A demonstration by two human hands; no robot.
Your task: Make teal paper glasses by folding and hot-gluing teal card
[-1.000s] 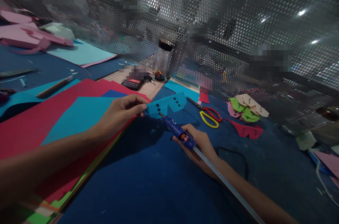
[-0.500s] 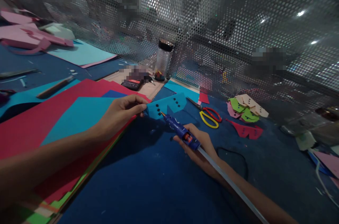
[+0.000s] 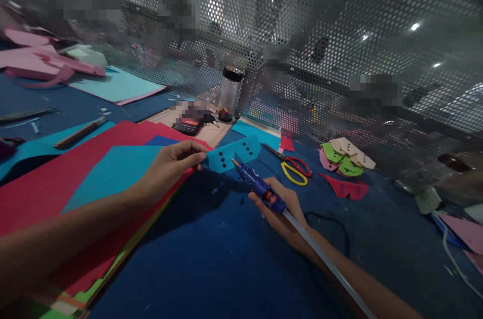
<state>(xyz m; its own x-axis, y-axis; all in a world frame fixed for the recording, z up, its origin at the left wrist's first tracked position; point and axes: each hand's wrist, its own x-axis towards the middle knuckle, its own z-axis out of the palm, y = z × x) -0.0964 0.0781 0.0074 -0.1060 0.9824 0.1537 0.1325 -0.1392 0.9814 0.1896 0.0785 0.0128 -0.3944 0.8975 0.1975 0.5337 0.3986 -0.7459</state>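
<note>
Between the fingertips of my left hand point(image 3: 179, 163) is one end of a blue paper cutout point(image 3: 230, 154), notched along its lower edge and marked with several black dots. My right hand point(image 3: 281, 203) is wrapped round a blue hot glue gun point(image 3: 260, 185), a long clear glue stick point(image 3: 320, 253) trailing from its back. The gun's nozzle points at the cutout, close beside the left group of dots; whether it touches the paper I cannot tell. Scissors point(image 3: 294, 170) with red and yellow handles lie just beyond the glue gun.
Coloured paper sheets point(image 3: 101, 158) are stacked at left. A clear jar point(image 3: 229, 92) with a black lid stands against the perforated metal screen point(image 3: 302, 57). Small paper cutouts point(image 3: 345, 155) lie piled at right, a red cutout point(image 3: 347, 185) before them. A black cable point(image 3: 345, 228) curls near my right wrist.
The nozzle has shifted slightly from the cutout's dots toward its middle notch. Both hands keep their grips. The whole view has moved a little.
</note>
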